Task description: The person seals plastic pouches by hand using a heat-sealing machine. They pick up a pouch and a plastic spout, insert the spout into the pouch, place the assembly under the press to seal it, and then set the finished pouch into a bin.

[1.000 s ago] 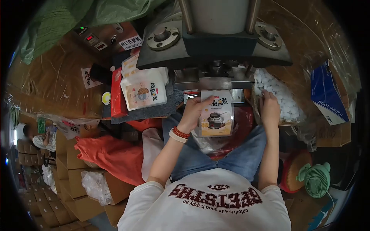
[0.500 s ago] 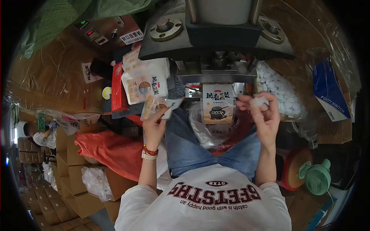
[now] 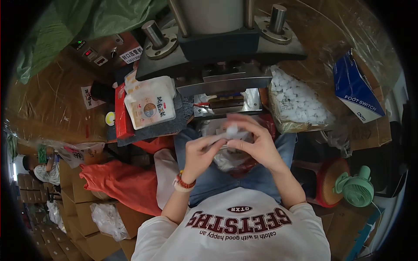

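left hand [image 3: 198, 153]: thumb and fingers pinched together on a thin pale pouch [image 3: 214, 139], seen nearly edge-on, print unreadable. right hand [image 3: 258, 146]: fingers blurred, curled in, apparently closed on a small white piece [image 3: 232, 130]. pouch and piece sit between the hands, over the lap [image 3: 213, 182], on the near side of the press [image 3: 217, 45]; whether they touch, cannot tell.

handling, as judged: pouch light, limp, probably slick film. a flat pinch on the edge, close to the mouth, should keep it from buckling; a grip mid-panel would likely crease it. white piece looks like hard plastic, light, not fragile, but small and apt to slip or turn. best taken by its sides with the fingertips, ends left free.

outward: far of the hands, a shiny metal bed [image 3: 252, 98] below the bar of the press. left, a stack of pouches [image 3: 150, 104] on a grey mat [image 3: 185, 108], beside a red box [image 3: 125, 114]. right, a pile of white pieces [image 3: 296, 98]; farther right, a blue-and-white carton [image 3: 355, 89]. near right, a green fan [image 3: 358, 191].
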Action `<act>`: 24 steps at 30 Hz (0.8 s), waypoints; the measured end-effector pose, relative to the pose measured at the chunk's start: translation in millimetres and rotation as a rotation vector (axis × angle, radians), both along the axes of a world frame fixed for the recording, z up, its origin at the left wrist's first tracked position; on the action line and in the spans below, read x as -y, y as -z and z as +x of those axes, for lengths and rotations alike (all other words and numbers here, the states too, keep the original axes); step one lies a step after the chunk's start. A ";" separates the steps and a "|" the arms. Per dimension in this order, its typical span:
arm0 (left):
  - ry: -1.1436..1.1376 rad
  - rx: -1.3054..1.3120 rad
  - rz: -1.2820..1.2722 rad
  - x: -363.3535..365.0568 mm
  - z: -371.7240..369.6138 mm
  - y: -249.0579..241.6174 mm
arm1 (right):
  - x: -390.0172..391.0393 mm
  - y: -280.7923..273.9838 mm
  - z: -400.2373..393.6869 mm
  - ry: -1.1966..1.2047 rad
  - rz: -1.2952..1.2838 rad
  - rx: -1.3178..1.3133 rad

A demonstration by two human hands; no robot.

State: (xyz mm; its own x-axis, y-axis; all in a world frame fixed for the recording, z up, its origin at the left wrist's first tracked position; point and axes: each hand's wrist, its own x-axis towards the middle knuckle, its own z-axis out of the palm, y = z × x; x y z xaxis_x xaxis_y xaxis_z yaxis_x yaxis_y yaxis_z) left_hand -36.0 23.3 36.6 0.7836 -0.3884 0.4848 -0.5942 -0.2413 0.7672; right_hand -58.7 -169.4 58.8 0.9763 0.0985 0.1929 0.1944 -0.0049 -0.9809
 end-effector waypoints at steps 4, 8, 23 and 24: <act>-0.039 -0.847 -0.274 25.2 26.9 37.3 | 31.1 -5.7 3.0 0.522 -0.525 0.317; 0.018 -1.027 -0.606 33.8 64.8 38.6 | 80.5 -8.8 19.3 0.701 -0.687 0.308; -0.636 0.200 0.869 -103.3 67.4 35.0 | 90.1 31.1 30.3 0.659 -0.430 0.181; -0.458 0.136 0.879 -112.3 59.7 42.2 | 86.1 30.3 28.3 0.630 -0.195 0.232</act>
State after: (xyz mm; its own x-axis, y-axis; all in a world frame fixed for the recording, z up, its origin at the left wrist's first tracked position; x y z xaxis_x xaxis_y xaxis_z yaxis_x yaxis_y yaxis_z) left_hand 23.7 135.6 -5.6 0.9067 -0.3265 0.2670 -0.3715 -0.9179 0.1392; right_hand -30.4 -255.5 28.5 0.7945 -0.4187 0.4399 0.3011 -0.3574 -0.8841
